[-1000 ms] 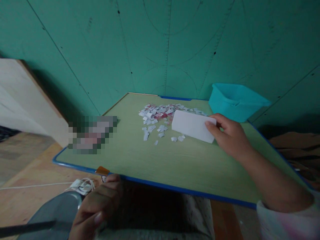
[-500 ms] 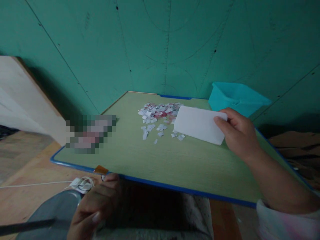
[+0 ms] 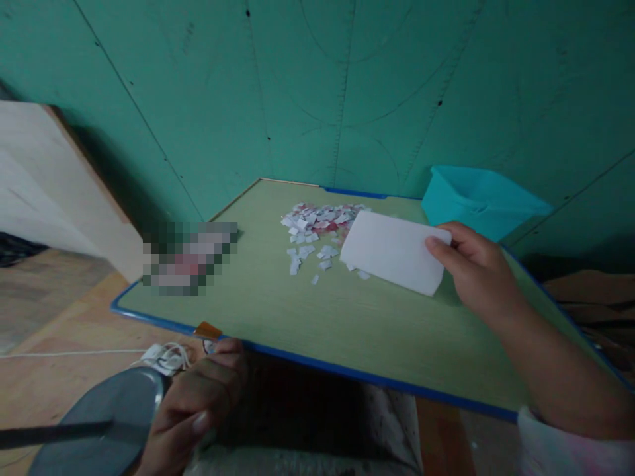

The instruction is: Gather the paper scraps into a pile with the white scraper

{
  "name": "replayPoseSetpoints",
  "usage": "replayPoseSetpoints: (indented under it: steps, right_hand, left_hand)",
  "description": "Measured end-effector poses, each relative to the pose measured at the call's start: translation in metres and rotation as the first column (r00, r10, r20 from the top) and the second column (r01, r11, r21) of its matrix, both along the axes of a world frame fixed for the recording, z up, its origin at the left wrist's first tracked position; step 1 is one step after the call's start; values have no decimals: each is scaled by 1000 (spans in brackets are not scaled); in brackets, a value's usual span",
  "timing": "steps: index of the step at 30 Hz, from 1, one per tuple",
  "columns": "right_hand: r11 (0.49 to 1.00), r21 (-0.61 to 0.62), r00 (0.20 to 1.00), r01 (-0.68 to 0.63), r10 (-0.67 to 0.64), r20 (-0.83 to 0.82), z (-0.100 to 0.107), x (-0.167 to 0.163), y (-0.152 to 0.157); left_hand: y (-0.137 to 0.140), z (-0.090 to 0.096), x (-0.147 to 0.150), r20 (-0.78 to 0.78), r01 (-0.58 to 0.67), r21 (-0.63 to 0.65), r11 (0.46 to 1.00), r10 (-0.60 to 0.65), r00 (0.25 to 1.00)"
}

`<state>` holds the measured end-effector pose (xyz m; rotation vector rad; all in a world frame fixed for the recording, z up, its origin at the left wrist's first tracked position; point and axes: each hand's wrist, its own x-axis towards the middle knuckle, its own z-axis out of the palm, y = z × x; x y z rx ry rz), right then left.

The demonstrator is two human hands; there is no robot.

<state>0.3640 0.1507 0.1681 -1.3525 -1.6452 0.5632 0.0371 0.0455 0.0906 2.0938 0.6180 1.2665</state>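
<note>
My right hand (image 3: 479, 268) pinches a white card (image 3: 394, 251) at its right end, thumb on top. The card is tilted above the table (image 3: 307, 324), its left end over the edge of a heap of small torn paper scraps (image 3: 322, 221), pale with some pink ones. Several loose scraps (image 3: 296, 258) lie in front of the heap. At the table's blue front edge, my left hand (image 3: 203, 396) is closed with its fingers curled. What it may hold is hidden. Beside its knuckles an orange piece (image 3: 207, 330) sits on the edge.
A turquoise bin (image 3: 481, 201) stands at the back right by the green wall (image 3: 297, 79). A pixelated item (image 3: 191, 261) lies at the table's left. A pale board (image 3: 64, 185) leans there. Below are a grey round stool (image 3: 99, 423) and a white cable (image 3: 169, 357).
The card in my right hand has tilted slightly, its near right corner dropping. The whole view has shifted a little. My left hand stays closed by the table edge.
</note>
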Motion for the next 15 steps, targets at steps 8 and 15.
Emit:
replayPoseSetpoints:
  steps: [8,15]
  right_hand:
    - [905,-291,949,-312,313,-42,-15,-32,-12]
    - [965,-229,983,-125,89,-160,-18,-24,8]
  left_hand:
    - [-4,-13,-1,64,-61,-65,996,65,996]
    - [-2,-1,-2,-16,-36,4,999,36,999]
